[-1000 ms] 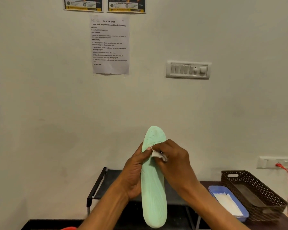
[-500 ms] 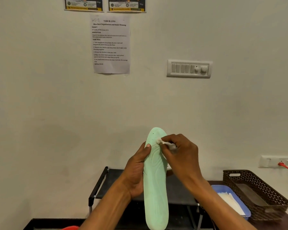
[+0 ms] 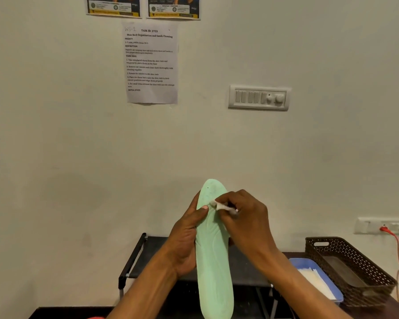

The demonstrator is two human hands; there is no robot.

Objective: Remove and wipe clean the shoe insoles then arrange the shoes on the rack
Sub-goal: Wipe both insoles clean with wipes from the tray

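At 6 o'clock the black rack (image 3: 157,247) is seen, a brown basket (image 3: 369,293) and a blue tray (image 3: 309,263) beside it at 4 o'clock. Before it the green insole (image 3: 213,268) is held upright, toe at 12 — its 9 o'clock edge is gripped by the left hand (image 3: 184,240), thumb on its face. A small white wipe (image 3: 219,205) is pinched against its upper part by curled fingers of the right hand (image 3: 247,219).

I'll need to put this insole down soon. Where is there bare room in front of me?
The top of the rack is bare between its left edge and the left hand, which holds the insole. The table on the right is crowded: the blue tray and the basket sit side by side.
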